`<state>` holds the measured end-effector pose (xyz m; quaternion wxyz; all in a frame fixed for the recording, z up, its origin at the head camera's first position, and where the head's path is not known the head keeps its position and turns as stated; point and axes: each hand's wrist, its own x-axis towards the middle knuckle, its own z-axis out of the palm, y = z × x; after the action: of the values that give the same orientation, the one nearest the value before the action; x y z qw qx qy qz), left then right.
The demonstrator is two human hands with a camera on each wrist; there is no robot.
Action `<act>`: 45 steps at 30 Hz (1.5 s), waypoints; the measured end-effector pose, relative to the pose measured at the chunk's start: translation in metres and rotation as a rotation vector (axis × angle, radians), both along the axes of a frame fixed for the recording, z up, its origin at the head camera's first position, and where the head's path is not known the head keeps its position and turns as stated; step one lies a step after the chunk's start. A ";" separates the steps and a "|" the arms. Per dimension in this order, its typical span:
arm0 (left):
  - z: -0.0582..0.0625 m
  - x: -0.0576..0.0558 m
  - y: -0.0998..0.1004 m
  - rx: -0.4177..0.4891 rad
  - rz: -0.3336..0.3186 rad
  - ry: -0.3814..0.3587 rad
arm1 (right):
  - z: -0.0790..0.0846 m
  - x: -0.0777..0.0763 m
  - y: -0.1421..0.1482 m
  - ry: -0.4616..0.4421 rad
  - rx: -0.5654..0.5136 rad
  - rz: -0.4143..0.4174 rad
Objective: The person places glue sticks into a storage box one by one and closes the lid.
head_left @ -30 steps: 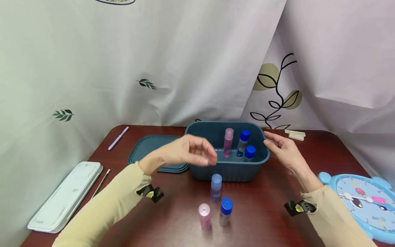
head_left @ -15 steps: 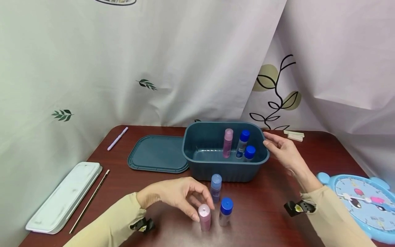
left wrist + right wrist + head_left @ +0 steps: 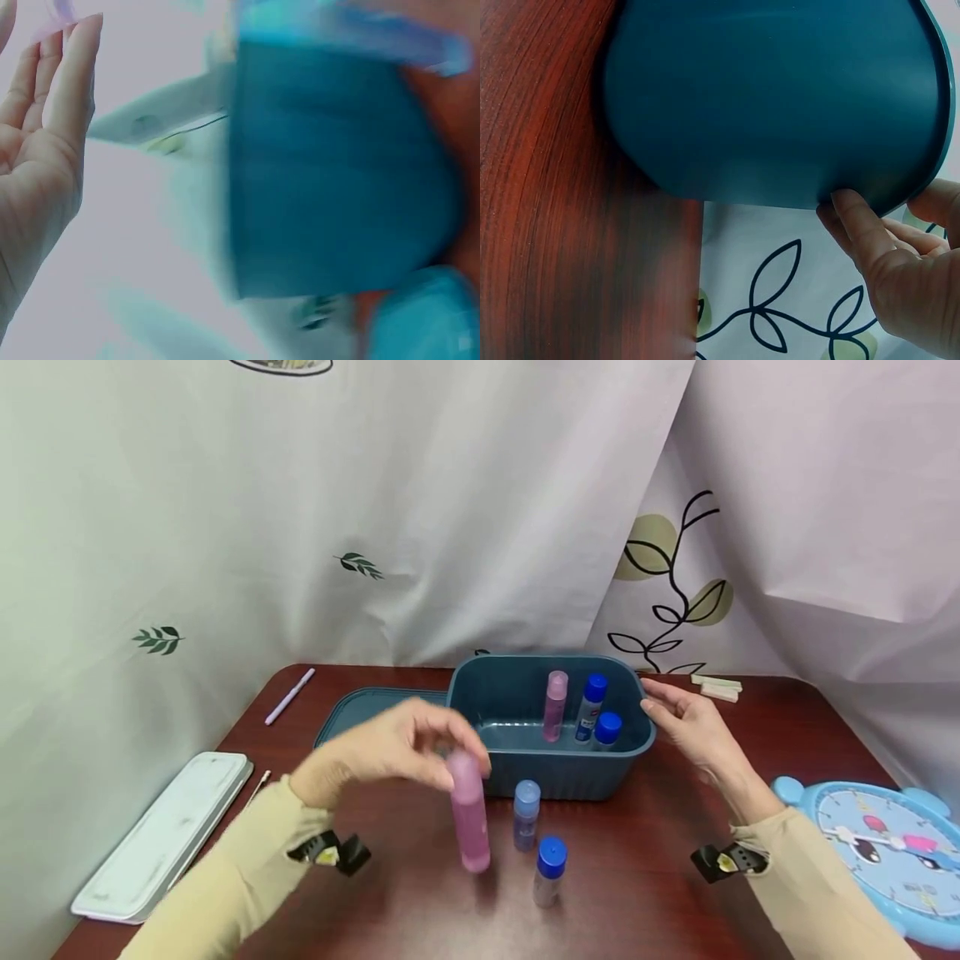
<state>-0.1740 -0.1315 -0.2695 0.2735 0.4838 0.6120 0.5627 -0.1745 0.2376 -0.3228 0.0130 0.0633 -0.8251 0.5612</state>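
Note:
My left hand (image 3: 408,747) pinches a pink glue stick (image 3: 470,818) by its cap, holding it slightly tilted above the table, in front of the bin. Only its blurred pink end (image 3: 60,11) appears in the left wrist view. The dark teal bin (image 3: 540,772) holds a pink glue stick (image 3: 554,706) and two blue-capped ones (image 3: 590,710). My right hand (image 3: 693,731) rests against the bin's right end, its fingertips on the outer wall near the rim (image 3: 945,112). Between bin and table front stand a light-blue glue stick (image 3: 526,817) and a blue-capped one (image 3: 549,872).
A teal lid (image 3: 356,714) lies left of the bin, partly behind my left hand. Further left are a lilac pen (image 3: 290,696) and a white case (image 3: 168,835). A blue toy clock (image 3: 885,852) is at right, and pale blocks (image 3: 720,691) lie behind my right hand.
My left hand came down to the standing pink glue stick, took it by the cap, and has lifted it up toward the bin. My right hand stays at the bin's end.

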 end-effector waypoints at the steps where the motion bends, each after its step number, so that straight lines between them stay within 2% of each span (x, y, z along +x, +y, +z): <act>1: 0.010 -0.004 -0.002 0.023 0.036 0.011 | 0.000 0.000 0.000 0.001 0.000 0.001; 4: 0.037 -0.017 0.000 0.087 0.169 0.002 | 0.000 0.000 0.000 0.005 -0.007 0.007; 7: 0.052 -0.028 0.011 0.106 0.349 -0.040 | 0.000 0.000 0.000 0.009 -0.016 0.015; 10: 0.053 -0.040 0.032 0.079 0.493 -0.053 | 0.001 0.001 0.000 0.015 -0.017 0.016; 13: 0.039 -0.051 0.056 0.024 0.560 -0.040 | 0.001 0.001 0.000 0.018 -0.022 0.016; 16: 0.016 -0.060 0.077 -0.035 0.560 -0.032 | 0.002 0.001 -0.001 0.014 -0.033 0.019; 20: -0.015 -0.067 0.095 -0.127 0.495 -0.011 | 0.001 0.001 -0.001 0.004 -0.025 0.017; 24: -0.032 -0.067 0.105 -0.223 0.427 0.031 | 0.000 0.000 -0.001 -0.007 -0.007 0.014; 31: -0.039 -0.064 0.115 -0.324 0.377 0.055 | 0.001 -0.001 0.000 -0.002 -0.036 0.016; 38: -0.039 -0.062 0.116 -0.349 0.370 0.073 | 0.002 0.000 0.000 -0.008 -0.043 0.013; 41: -0.038 -0.062 0.116 -0.365 0.372 0.114 | 0.002 0.000 0.000 -0.009 -0.043 0.015; 45: -0.035 -0.059 0.111 -0.386 0.364 0.207 | 0.002 0.000 -0.001 -0.010 -0.036 0.013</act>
<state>-0.2333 -0.0200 -0.3042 0.1910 0.3598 0.8094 0.4230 -0.1740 0.2370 -0.3210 0.0063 0.0653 -0.8144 0.5766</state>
